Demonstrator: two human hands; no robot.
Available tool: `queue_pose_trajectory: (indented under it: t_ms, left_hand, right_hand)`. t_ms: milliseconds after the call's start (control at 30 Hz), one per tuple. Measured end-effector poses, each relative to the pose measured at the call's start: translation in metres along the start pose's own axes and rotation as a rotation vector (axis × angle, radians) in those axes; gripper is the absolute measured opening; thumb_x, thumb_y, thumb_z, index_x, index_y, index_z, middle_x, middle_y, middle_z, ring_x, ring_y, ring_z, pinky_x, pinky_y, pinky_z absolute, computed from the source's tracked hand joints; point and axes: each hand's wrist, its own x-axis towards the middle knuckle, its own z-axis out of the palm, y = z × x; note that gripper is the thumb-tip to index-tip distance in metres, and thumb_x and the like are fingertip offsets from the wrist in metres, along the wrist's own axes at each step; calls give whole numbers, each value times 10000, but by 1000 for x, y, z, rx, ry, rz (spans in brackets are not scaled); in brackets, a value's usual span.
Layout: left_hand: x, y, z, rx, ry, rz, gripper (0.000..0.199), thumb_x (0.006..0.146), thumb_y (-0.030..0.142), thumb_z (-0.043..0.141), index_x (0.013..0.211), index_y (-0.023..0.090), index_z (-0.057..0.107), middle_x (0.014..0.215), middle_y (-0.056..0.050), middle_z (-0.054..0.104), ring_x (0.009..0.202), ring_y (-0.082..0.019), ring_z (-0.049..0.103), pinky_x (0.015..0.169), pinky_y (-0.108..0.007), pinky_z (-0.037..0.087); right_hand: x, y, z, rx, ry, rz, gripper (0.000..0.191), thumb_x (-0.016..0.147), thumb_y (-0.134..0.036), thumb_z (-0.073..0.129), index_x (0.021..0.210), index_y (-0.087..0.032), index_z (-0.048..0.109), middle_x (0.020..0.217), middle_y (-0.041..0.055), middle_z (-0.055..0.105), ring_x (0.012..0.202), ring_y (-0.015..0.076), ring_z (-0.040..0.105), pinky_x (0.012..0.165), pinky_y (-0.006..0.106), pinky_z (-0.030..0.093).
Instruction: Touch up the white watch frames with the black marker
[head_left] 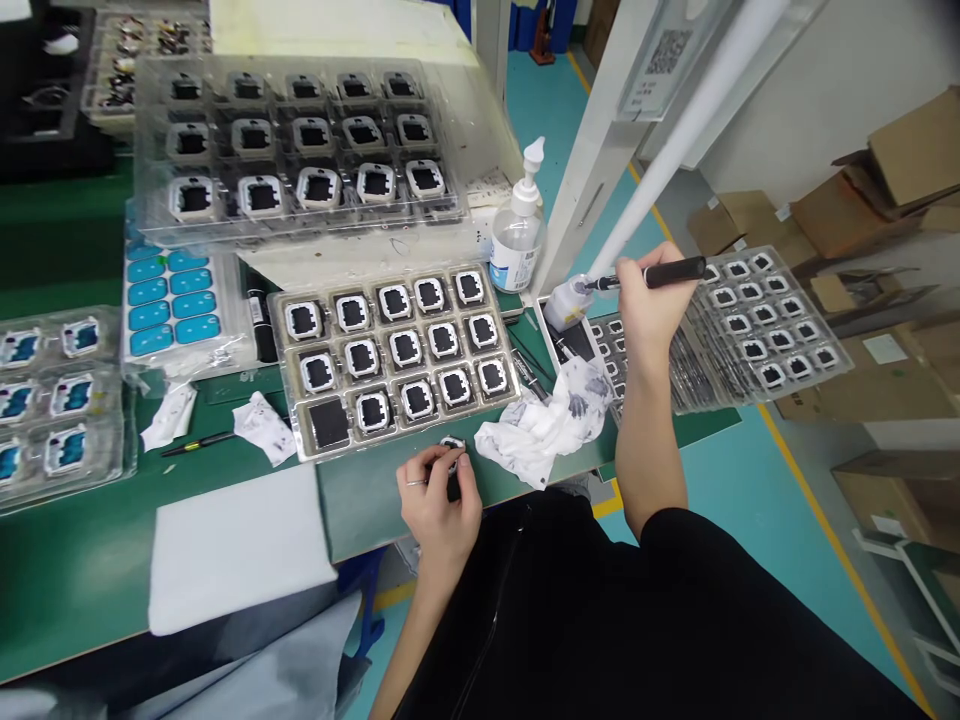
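Observation:
My left hand (441, 495) is closed around a small dark frame with a pale rim (453, 443), low over the bench's front edge. In my right hand (651, 305) is a black pen-like tool (675, 271), its tip at the mouth of a small translucent bottle (568, 303). Beyond my left hand lies a clear tray (341, 447) of white-rimmed square frames; its near-left pocket holds only a dark square. A crumpled, stained white cloth (551, 420) rests between my two hands.
A pump bottle (516, 240) stands behind the tray, beside a metal post (600, 170). More stacked trays (300, 225) sit at the back, with others (765, 315) at the right. Blue parts (150, 292), tissues (264, 428), a thin pen (199, 444) and a white pad (241, 545) lie left.

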Motion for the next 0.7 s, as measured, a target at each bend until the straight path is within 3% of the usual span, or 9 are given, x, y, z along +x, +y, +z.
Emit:
queue_pose_trajectory:
  t_ms: [200, 367, 500, 567, 700]
  left_hand:
    - [-1, -1, 1, 4, 7, 8, 106, 1091, 146, 722, 1109, 223, 792, 1129, -125, 740, 1073, -285, 687, 878, -402, 552]
    - [0, -1, 1, 6, 20, 7, 99, 1098, 162, 713, 1105, 224, 790, 1121, -124, 743, 1065, -284, 691, 872, -405, 555]
    - [0, 0, 1, 2, 33, 5, 102, 1102, 174, 704, 1102, 228, 791, 1117, -120, 746, 1061, -283, 698, 886, -417, 558]
    - [0, 0, 0, 0, 47, 6, 105, 1101, 173, 706, 1118, 231, 792, 1118, -119, 744, 1061, -283, 701, 897, -423, 560]
    - [-2, -2, -1, -2, 100, 11, 108, 1081, 175, 744, 1161, 231, 791, 1122, -114, 724, 1042, -278, 697, 919, -436, 564]
  right_hand:
    - [-1, 3, -1, 77, 1, 43, 451, 954, -483, 863, 782, -316, 481, 675, -59, 475, 633, 189, 602, 643, 408, 584]
    - [-9, -5, -5, 270, 57, 98, 485, 957, -528, 869, 796, -314, 464, 624, -98, 397, 483, 134, 458, 535, 346, 471]
    - [-18, -16, -13, 377, 96, 150, 501, 950, -579, 842, 809, -317, 439, 562, -133, 358, 429, 105, 347, 587, 349, 574]
    - [-26, -22, -18, 413, 64, 200, 480, 956, -624, 807, 835, -322, 454, 548, -141, 371, 423, 107, 338, 643, 370, 632]
    - [-48, -33, -28, 537, -77, 388, 446, 929, -693, 802, 898, -335, 537, 567, -123, 497, 461, 133, 466, 640, 365, 638]
